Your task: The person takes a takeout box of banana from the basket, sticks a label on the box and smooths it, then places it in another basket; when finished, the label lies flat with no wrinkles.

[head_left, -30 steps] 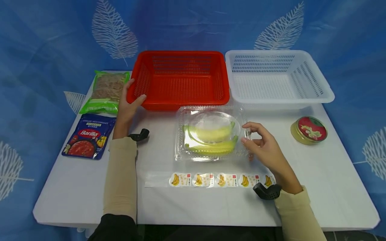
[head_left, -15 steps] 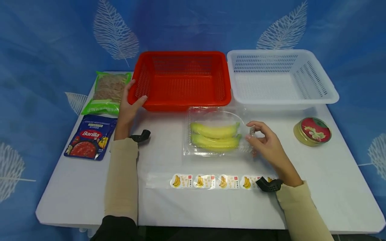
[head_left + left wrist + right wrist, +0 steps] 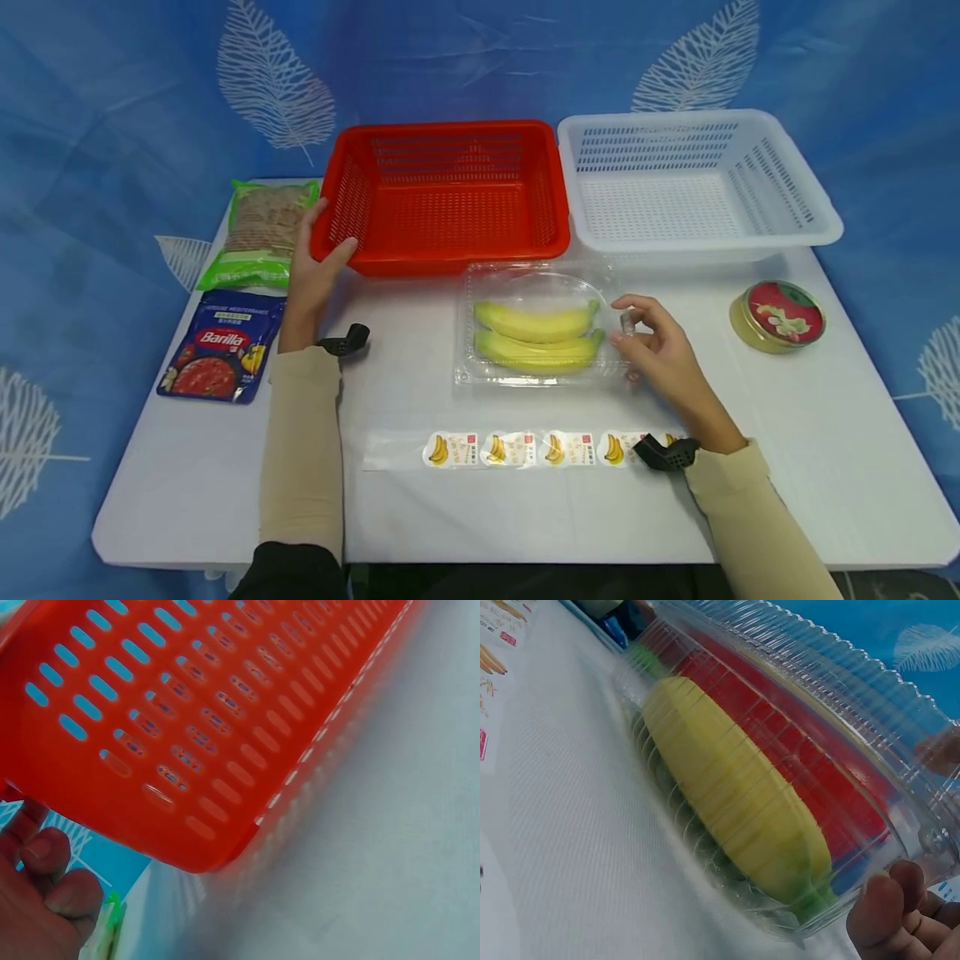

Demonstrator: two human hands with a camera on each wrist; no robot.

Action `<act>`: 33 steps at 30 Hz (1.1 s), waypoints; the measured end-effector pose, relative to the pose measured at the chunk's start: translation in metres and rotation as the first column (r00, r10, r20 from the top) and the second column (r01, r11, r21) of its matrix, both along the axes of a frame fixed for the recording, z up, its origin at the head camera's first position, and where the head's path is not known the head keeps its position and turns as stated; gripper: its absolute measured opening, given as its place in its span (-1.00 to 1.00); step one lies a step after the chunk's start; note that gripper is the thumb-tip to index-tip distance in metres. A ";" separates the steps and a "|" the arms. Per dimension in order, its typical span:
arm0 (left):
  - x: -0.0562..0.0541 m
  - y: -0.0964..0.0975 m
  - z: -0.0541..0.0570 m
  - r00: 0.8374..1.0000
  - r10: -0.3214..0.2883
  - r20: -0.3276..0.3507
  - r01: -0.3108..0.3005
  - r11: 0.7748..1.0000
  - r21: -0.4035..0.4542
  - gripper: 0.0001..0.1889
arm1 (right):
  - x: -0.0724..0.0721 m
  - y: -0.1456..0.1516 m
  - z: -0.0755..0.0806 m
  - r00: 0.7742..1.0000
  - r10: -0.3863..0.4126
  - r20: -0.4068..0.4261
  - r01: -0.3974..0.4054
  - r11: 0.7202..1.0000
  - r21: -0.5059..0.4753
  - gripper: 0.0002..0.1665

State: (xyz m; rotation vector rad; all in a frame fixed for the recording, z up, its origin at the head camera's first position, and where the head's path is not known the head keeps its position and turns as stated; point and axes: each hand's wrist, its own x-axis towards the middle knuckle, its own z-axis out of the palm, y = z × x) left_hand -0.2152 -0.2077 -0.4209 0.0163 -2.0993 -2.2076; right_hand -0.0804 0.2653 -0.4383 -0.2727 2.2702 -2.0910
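My left hand point(image 3: 313, 275) grips the left end of a red plastic basket point(image 3: 457, 265), thumb at the front corner and fingers along the outer side. In the left wrist view, curled fingers point(image 3: 71, 896) show at the edge of the slotted red basket wall point(image 3: 45, 742). With thumb and forefinger, my right hand point(image 3: 667, 354) pinches the right edge of a clear plastic clamshell box point(image 3: 495, 380). Bananas point(image 3: 534, 323), yellow with greenish ends, lie inside it. The right wrist view shows a banana point(image 3: 735, 787) through the ribbed wall, fingertips point(image 3: 881, 907) at the box's near corner.
A white basket point(image 3: 705, 246) stands beside the red one. At left lie a green-edged bag point(image 3: 262, 225) and a blue Barilla pouch point(image 3: 221, 346). A round tin point(image 3: 780, 317) sits at right. A strip of banana stickers point(image 3: 510, 450) lies in front of the box.
The clamshell box has moved a little to the right with my right hand, and the glare on its lid has faded, so the bananas show more clearly. My left hand stays at the red basket.
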 end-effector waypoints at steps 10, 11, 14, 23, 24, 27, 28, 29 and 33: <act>0.011 -0.005 0.015 0.997 -0.011 0.083 0.023 0.989 -0.146 -0.12 | 0.002 0.000 -0.006 1.000 0.004 -0.021 -0.004 1.000 -0.020 -0.52; 0.013 -0.006 0.018 0.995 0.007 0.099 0.012 0.980 -0.200 -0.10 | 0.002 0.000 -0.007 1.000 0.006 -0.020 -0.006 1.000 -0.018 -0.52; 0.022 -0.009 0.030 0.993 0.092 0.073 -0.059 0.927 -0.372 -0.11 | 0.003 0.000 -0.006 1.000 0.003 -0.021 -0.003 1.000 -0.008 -0.53; 0.098 0.004 0.054 0.952 0.217 -0.217 -0.303 0.776 -0.554 -0.51 | 0.001 0.003 -0.001 0.999 -0.011 -0.043 0.013 0.999 0.045 -0.53; 0.108 0.008 0.053 0.958 0.189 -0.215 -0.280 0.775 -0.567 -0.54 | 0.001 0.003 -0.001 0.999 -0.012 -0.043 0.014 0.999 0.045 -0.53; 0.134 0.023 0.043 0.981 0.041 -0.188 -0.152 0.761 -0.630 -0.61 | 0.001 0.003 -0.002 0.999 -0.012 -0.044 0.014 0.999 0.045 -0.53; 0.141 0.028 0.038 0.984 -0.026 -0.174 -0.095 0.755 -0.649 -0.63 | 0.001 0.003 -0.002 0.999 -0.012 -0.044 0.014 0.999 0.045 -0.53; 0.147 0.033 0.033 0.983 -0.096 -0.156 -0.034 0.742 -0.669 -0.65 | 0.001 0.003 -0.002 0.999 -0.011 -0.044 0.013 0.999 0.044 -0.53; 0.167 0.051 0.015 0.945 -0.325 -0.031 0.215 0.690 -0.691 -0.70 | 0.001 0.002 -0.003 0.998 -0.005 -0.055 0.008 0.999 0.053 -0.53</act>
